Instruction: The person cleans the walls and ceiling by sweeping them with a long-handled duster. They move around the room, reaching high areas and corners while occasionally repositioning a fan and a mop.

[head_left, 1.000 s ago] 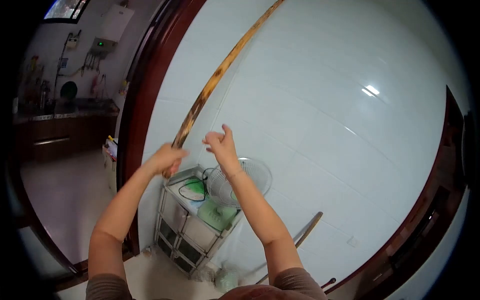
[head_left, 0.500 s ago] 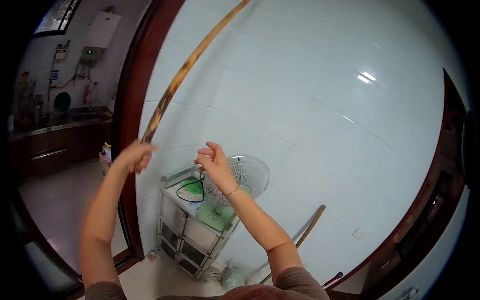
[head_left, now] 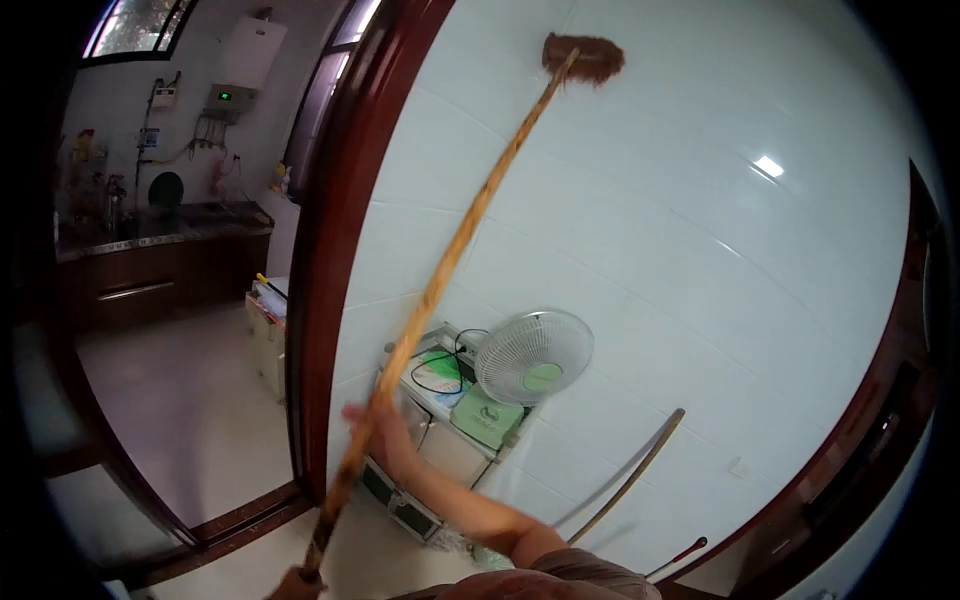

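A long wooden-handled broom (head_left: pixel 455 245) slants up across the view. Its brown bristly head (head_left: pixel 584 60) is up at the white tiled wall. My left hand (head_left: pixel 297 584), only partly in frame at the bottom edge, is closed round the dark lower end of the handle. Higher along the shaft, my right hand (head_left: pixel 388 428) grips it, with fingertips showing on the shaft's left side; the hand is somewhat blurred.
An electric fan (head_left: pixel 535 358) with a green base stands on a small cabinet (head_left: pixel 455 455) below the broom. Another wooden pole (head_left: pixel 635 475) leans on the wall at right. A dark red door frame (head_left: pixel 345 220) borders the kitchen, with its counter (head_left: pixel 165 240), at left.
The broom has come down, and its head is now in view. My left hand has dropped to the bottom edge. My right hand, earlier open and off the handle, is now on the shaft.
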The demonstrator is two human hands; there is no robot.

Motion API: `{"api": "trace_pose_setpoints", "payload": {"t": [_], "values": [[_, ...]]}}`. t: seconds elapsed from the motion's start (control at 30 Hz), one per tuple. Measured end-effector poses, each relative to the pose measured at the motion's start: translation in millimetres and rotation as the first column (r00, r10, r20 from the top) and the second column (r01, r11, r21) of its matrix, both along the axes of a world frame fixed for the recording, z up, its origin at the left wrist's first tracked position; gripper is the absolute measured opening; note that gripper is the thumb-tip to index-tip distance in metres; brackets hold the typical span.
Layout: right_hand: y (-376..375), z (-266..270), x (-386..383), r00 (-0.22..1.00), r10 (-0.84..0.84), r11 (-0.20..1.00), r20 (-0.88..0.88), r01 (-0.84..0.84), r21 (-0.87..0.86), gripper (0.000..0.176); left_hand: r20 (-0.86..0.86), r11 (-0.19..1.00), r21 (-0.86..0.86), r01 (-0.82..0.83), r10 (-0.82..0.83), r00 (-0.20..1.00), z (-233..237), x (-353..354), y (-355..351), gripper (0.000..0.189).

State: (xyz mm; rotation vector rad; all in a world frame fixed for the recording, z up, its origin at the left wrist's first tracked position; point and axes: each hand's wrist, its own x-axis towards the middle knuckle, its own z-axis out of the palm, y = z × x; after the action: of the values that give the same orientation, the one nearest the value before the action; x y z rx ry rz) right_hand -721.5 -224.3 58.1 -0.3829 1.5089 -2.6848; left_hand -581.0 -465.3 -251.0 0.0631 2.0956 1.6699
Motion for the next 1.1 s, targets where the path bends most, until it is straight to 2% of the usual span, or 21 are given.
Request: {"api": "trace_pose_setpoints", "payload": {"t": [0.07, 0.13, 0.2, 0.27, 0.3, 0.37, 0.43, 0.47, 0.5, 0.57, 0.63, 0.67, 0.77, 0.87, 0.97, 1.0, 1.07, 1.1], "values": [[-23, 0, 42, 0.991, 0.098, 0.986, 0.087, -0.109, 0.125, 0.027, 0.155, 0.987, -0.096, 0.130, -0.114, 0.981, 44, 53, -10, 0.018], [-25, -17, 42, 0.990, 0.116, 0.984, 0.074, -0.125, 0.130, 0.023, 0.085, 0.995, -0.053, 0.083, -0.078, 0.993, 46, 61, -13, 0.020], [-25, -15, 38, 0.990, 0.122, 0.982, 0.066, -0.130, 0.135, 0.020, 0.084, 0.993, -0.049, 0.105, -0.100, 0.991, 56, 52, -10, 0.019], [-16, -1, 24, 0.991, -0.031, 0.973, 0.131, -0.001, 0.233, 0.019, 0.071, 0.990, -0.043, 0.131, -0.128, 0.989, 70, 30, 5, 0.018], [-6, 6, 14, 0.992, -0.033, 0.972, 0.123, 0.003, 0.234, 0.019, 0.074, 0.986, -0.096, 0.135, -0.128, 0.989, 81, 19, 16, 0.017], [20, 26, -9, 0.999, -0.015, 0.982, -0.033, 0.021, 0.190, 0.021, 0.076, 0.979, -0.147, 0.142, -0.131, 0.988, 116, -6, 42, 0.016], [44, 77, -24, 0.992, -0.026, 0.984, -0.120, 0.047, 0.174, 0.024, 0.030, 0.983, -0.098, 0.155, -0.153, 0.988, 165, -41, 73, 0.022], [57, 109, -29, 0.991, 0.003, 0.986, -0.135, 0.019, 0.164, 0.025, -0.236, 0.969, -0.188, 0.158, -0.200, 0.951, 167, -63, 93, 0.022], [72, 142, -36, 0.988, 0.032, 0.988, -0.151, -0.008, 0.156, 0.027, -0.480, 0.953, -0.270, 0.136, -0.255, 0.839, 170, -81, 112, 0.023], [105, 208, -59, 0.984, 0.012, 0.975, -0.178, 0.027, 0.219, 0.032, -0.159, 0.977, 0.121, 0.176, -0.156, 0.975, 241, -100, 146, 0.022], [135, 282, -73, 0.961, 0.014, 0.957, -0.276, 0.067, 0.281, 0.034, -0.196, 0.973, 0.160, 0.165, -0.132, 0.972, 310, -115, 179, 0.023], [151, 319, -82, 0.964, 0.008, 0.962, -0.265, 0.065, 0.265, 0.036, -0.199, 0.972, 0.158, 0.174, -0.141, 0.970, 341, -122, 196, 0.023], [188, 422, -96, 0.949, -0.095, 0.958, -0.301, 0.170, 0.233, 0.035, -0.433, 0.870, 0.330, 0.367, -0.206, 0.878, 432, -146, 242, 0.025], [210, 481, -101, 0.915, -0.163, 0.940, -0.370, 0.258, 0.225, 0.031, -0.353, 0.863, 0.338, 0.375, -0.253, 0.901, 498, -163, 272, 0.026], [220, 489, -101, 0.847, -0.238, 0.873, -0.476, 0.401, 0.277, 0.028, -0.358, 0.842, 0.396, 0.366, -0.226, 0.906, 505, -175, 282, 0.027], [222, 479, -101, 0.848, -0.242, 0.870, -0.472, 0.405, 0.282, 0.028, -0.354, 0.839, 0.400, 0.369, -0.230, 0.906, 494, -175, 280, 0.027], [219, 441, -90, 0.822, -0.211, 0.747, -0.529, 0.485, 0.455, 0.026, -0.398, 0.895, 0.308, 0.324, -0.188, 0.898, 458, -174, 266, 0.027], [217, 418, -87, 0.847, -0.173, 0.743, -0.504, 0.448, 0.498, 0.025, -0.352, 0.913, 0.285, 0.291, -0.182, 0.918, 432, -179, 259, 0.025]]}}
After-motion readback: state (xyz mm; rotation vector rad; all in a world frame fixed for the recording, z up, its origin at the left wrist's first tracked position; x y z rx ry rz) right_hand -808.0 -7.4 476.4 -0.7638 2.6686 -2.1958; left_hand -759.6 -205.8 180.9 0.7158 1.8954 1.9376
